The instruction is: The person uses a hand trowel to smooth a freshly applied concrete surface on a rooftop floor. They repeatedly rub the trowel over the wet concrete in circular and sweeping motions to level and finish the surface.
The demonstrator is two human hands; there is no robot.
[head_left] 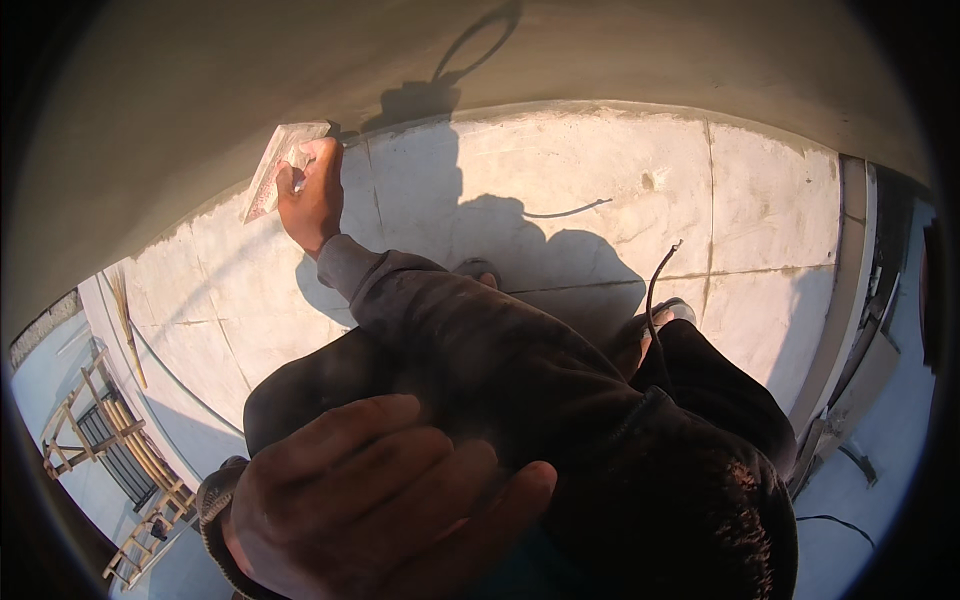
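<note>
My right arm, in a dark dusty sleeve, reaches across to the left. At its end my right hand [312, 195] is closed around a plastering trowel [270, 172] with a flat, pale, smeared blade. The trowel is at the foot of the smooth grey-brown wall [250, 70], just above the floor. Close to the camera at the lower left, my left hand [350, 490] hangs with its fingers loosely bent and slightly apart. Nothing shows in it, though its palm side is hidden.
Pale floor slabs [600, 170] with dark joints lie below, crossed by my shadow. My foot [665, 315] stands on them. A dark cord [655, 290] dangles from my clothing. Wooden scaffolding [125, 430] stands far left beyond the floor's edge; boards [850, 390] lie beyond the right edge.
</note>
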